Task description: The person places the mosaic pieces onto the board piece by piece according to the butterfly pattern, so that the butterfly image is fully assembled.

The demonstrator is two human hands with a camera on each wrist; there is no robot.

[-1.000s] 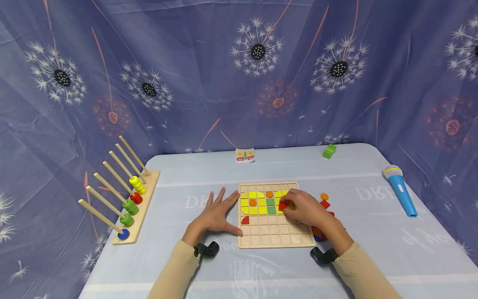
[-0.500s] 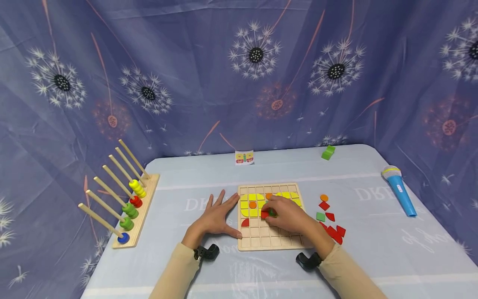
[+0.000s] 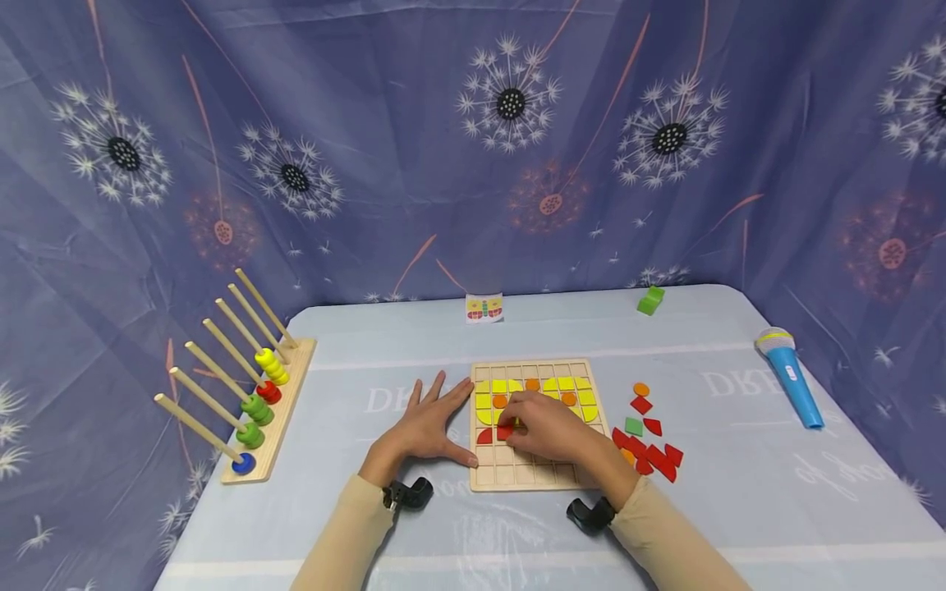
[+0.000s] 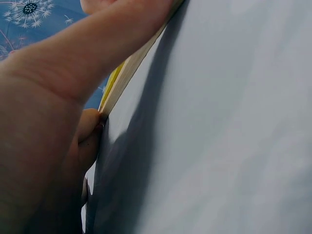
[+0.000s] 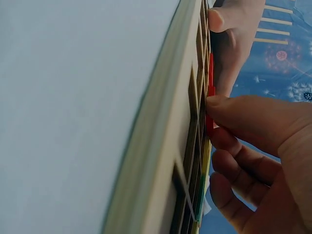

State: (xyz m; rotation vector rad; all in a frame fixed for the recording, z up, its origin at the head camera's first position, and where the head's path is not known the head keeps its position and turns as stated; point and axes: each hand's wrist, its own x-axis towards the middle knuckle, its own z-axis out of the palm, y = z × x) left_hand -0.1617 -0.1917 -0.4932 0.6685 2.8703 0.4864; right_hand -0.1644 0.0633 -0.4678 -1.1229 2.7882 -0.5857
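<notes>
A wooden grid board (image 3: 526, 475) lies on the table, with yellow, orange and red tiles set in its cells. My left hand (image 3: 424, 428) rests at its left side, fingers spread, with thumb and fingertips touching the edge. Over the board, my right hand (image 3: 553, 428) pinches a red square tile (image 3: 504, 432) between thumb and index finger. That tile is beside a red quarter-round tile (image 3: 484, 437) in the row below the yellow ones. In the right wrist view the held red tile (image 5: 210, 123) meets the grid. The right hand hides some middle cells.
Loose red, green and orange tiles (image 3: 661, 462) lie right of the board. A peg abacus (image 3: 284, 394) stands at left. A toy microphone (image 3: 794, 382) lies at right, a green block (image 3: 650, 300) at back right. A butterfly pattern card (image 3: 484, 309) lies behind the board.
My right hand has moved left across the board with the red tile, to the cell beside the red quarter-round tile. The left hand has stayed at the board's edge.
</notes>
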